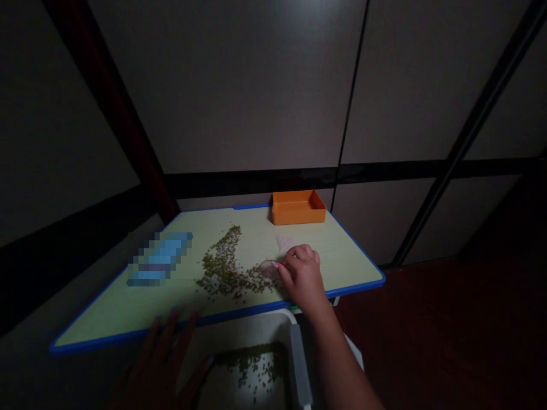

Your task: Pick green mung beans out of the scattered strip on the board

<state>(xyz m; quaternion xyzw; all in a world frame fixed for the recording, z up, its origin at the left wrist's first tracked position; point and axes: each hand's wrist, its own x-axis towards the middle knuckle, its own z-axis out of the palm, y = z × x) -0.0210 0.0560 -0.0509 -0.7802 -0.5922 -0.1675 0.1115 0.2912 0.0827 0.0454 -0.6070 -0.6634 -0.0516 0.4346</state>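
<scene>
My right hand (301,274) rests on a pale table (128,310) with a blue rim, its fingers curled round a small clear scoop-like piece (270,267) at the edge of a spread of small green beans (224,267). My left hand (164,359) is low and dim, fingers spread, against the rim of a white container (294,347) held below the table's near edge. Some green beans (252,367) lie inside that container.
An orange open box (298,206) stands at the table's far edge. A blurred blue patch (160,257) lies on the left part of the table. Grey wall panels with dark strips rise behind; a dark reddish floor lies to the right.
</scene>
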